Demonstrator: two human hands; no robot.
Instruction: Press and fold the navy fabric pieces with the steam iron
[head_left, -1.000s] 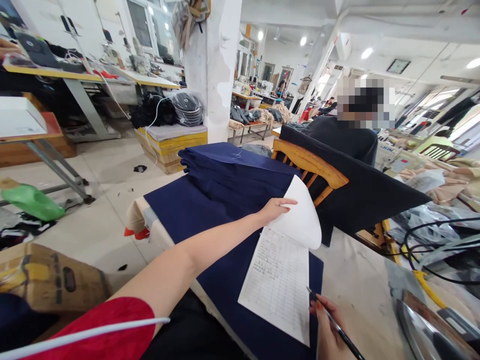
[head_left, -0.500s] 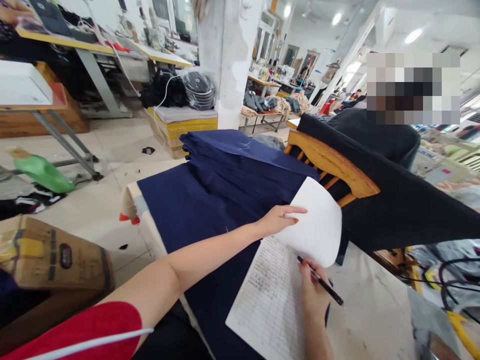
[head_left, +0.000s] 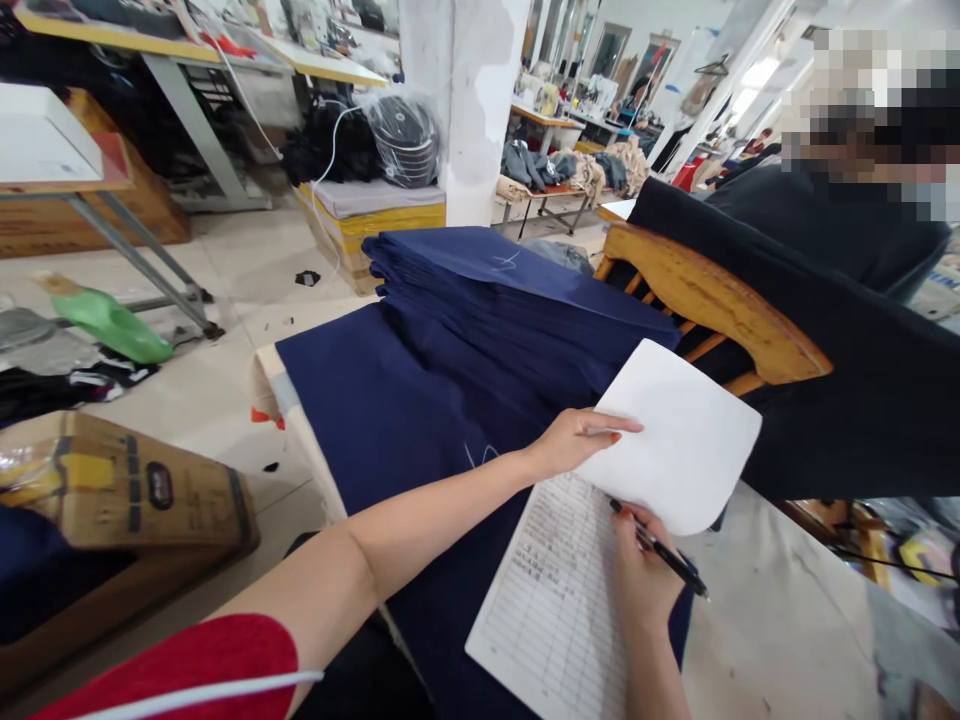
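Observation:
A notebook [head_left: 551, 590] with ruled pages and handwriting lies open on dark blue fabric. Its turned-over white page or cover [head_left: 686, 440] extends up and to the right. My left hand [head_left: 574, 440] rests on the lower left part of that white sheet, fingers stretched out flat over it. Over the right side of the ruled page is my right hand [head_left: 649, 570], its fingers closed round a black pen [head_left: 671, 562]. The pen slants across the hand, one end by the upper part of the page. Beneath and behind the notebook, the blue fabric [head_left: 337, 385] covers the table.
A folded stack of blue fabric [head_left: 480, 265] with a white chalk mark sits behind the notebook. Beyond it are a wooden chair [head_left: 712, 290] draped with black cloth and a seated person [head_left: 810, 225]. A cardboard box [head_left: 150, 500] and a green bottle [head_left: 112, 320] are at left.
The view has shifted slightly, so the chair and person sit further right. The white sheet spreads flatter to the right. My right hand with the pen keeps close to the same spot on the page.

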